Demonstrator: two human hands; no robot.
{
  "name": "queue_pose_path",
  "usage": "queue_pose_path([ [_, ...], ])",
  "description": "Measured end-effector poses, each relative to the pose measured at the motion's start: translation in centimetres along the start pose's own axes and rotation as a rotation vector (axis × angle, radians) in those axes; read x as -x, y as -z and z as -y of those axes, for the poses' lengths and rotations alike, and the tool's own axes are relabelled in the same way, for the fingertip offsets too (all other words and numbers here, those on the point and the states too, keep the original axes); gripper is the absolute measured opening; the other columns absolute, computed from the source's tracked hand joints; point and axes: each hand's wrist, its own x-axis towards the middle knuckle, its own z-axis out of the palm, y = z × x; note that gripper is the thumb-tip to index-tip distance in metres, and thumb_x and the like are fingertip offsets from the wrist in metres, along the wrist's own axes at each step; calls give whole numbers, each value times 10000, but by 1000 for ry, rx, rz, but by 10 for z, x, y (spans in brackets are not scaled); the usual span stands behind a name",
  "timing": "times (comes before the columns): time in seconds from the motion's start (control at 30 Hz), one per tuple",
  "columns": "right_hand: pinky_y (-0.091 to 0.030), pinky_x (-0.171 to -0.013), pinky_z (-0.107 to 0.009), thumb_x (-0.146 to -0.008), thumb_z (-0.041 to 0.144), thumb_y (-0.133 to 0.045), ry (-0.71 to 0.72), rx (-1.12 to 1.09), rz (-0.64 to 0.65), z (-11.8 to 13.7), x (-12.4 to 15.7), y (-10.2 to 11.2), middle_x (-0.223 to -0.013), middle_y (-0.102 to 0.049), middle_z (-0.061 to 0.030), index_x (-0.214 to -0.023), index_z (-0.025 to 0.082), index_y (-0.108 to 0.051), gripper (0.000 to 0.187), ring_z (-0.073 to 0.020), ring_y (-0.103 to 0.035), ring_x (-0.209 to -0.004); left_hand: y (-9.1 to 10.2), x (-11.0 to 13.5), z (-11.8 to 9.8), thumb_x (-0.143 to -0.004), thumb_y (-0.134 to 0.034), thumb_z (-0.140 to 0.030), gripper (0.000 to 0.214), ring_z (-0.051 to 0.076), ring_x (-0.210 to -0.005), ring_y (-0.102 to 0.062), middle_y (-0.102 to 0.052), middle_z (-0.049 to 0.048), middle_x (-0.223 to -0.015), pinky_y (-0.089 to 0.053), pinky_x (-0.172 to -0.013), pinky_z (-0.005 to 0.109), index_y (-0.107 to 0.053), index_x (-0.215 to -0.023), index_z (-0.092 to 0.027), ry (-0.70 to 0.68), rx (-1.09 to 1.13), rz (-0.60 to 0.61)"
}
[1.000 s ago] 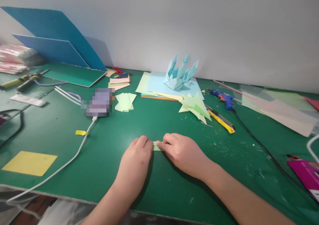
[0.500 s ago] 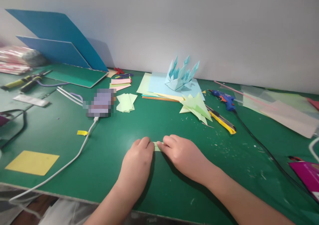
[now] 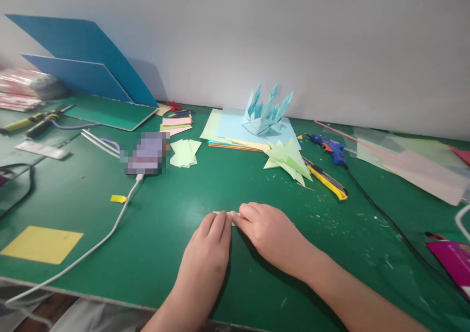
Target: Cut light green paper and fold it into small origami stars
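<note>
A narrow light green folded paper strip [image 3: 221, 213] lies on the green cutting mat [image 3: 165, 234] near the front middle. My left hand [image 3: 207, 253] rests on its left part with fingers stretched flat and close together, covering most of it. My right hand [image 3: 270, 234] sits at the strip's right end, fingers curled and pinching down on it. The two hands touch at the fingertips. Only a thin edge of the strip shows beyond my left fingers.
Behind my hands lie pointed green paper folds [image 3: 288, 161], a yellow utility knife [image 3: 328, 181], a blue glue gun [image 3: 330, 147] with black cord, a blue paper crown [image 3: 266, 109] and small green sheets [image 3: 185, 152]. A white cable [image 3: 95, 246] and yellow square [image 3: 42, 244] lie left.
My left hand has gone from curled to flat and slid right over the strip, closing the gap to my right hand. The right hand stays in place.
</note>
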Motion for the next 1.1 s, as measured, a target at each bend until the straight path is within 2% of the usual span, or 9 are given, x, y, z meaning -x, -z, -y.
queue_pose_path([
  [0.13, -231, -546, -316, -947, 109, -380, -11, -26, 13, 0, 0, 1, -663, -524, -37, -779, 146, -639, 312, -164, -419, -600, 2, 2, -1, -853, -345, -15, 368, 240, -920, -610, -688, 127, -992, -537, -797, 352, -642, -1065, -67, 7, -62, -73],
  [0.27, -215, -553, -316, -864, 86, -481, -136, -71, 100, -2, 1, 9, -674, -531, -38, -891, 175, -684, 223, -164, -413, -621, 5, 1, -5, -839, -372, -7, 362, 260, -928, -610, -697, 130, -981, -521, -790, 380, -654, -1055, -78, 34, -95, -89],
  [0.4, -218, -554, -311, -779, 61, -510, -240, -122, 168, -7, 3, 19, -647, -519, -46, -728, 183, -701, 232, -161, -405, -630, 5, -3, -6, -828, -375, 10, 339, 257, -883, -628, -695, 137, -920, -535, -785, 381, -658, -1007, -45, 23, -84, -77],
  [0.53, -272, -560, -303, -740, 43, -495, -282, -189, 157, -11, 3, 21, -645, -526, -48, -638, 182, -676, 250, -168, -430, -645, 3, -7, -1, -862, -396, -29, 278, 245, -801, -638, -677, 119, -853, -549, -725, 385, -661, -930, -74, 43, -20, -58],
  [0.63, -355, -606, -293, -768, 55, -493, -303, -318, 116, -13, 1, 18, -739, -579, -56, -697, 168, -668, 220, -177, -487, -717, 5, -11, 6, -874, -485, -101, 184, 229, -714, -627, -663, 80, -801, -537, -629, 370, -664, -841, -129, 93, 61, 15],
  [0.77, -441, -726, -315, -849, 179, -551, -208, -486, 144, -17, -1, 13, -908, -620, -71, -889, 159, -646, 104, -198, -540, -848, 8, -16, 10, -860, -554, -136, 127, 209, -701, -610, -644, 44, -761, -509, -633, 349, -664, -802, -160, 133, 132, 136],
  [0.87, -458, -743, -333, -885, 234, -537, -159, -477, 148, -20, 0, 8, -909, -627, -75, -925, 165, -638, 129, -206, -555, -860, 8, -18, 8, -863, -546, -131, 128, 202, -707, -595, -628, 39, -758, -496, -650, 342, -663, -831, -172, 136, 102, 153],
  [1.0, -463, -724, -333, -931, 204, -434, -121, -447, 39, -21, 0, 1, -858, -647, -81, -892, 162, -644, 218, -204, -559, -821, 8, -20, 4, -868, -522, -155, 124, 220, -744, -585, -616, 49, -796, -494, -662, 352, -644, -877, -175, 155, 68, 163],
  [1.1, -466, -734, -336, -940, 200, -412, -169, -561, -47, -17, -2, -2, -843, -668, -68, -851, 170, -625, 232, -193, -576, -800, 10, -22, 5, -868, -503, -147, 131, 229, -785, -596, -643, 59, -841, -495, -695, 364, -625, -831, -173, 219, 219, 139],
])
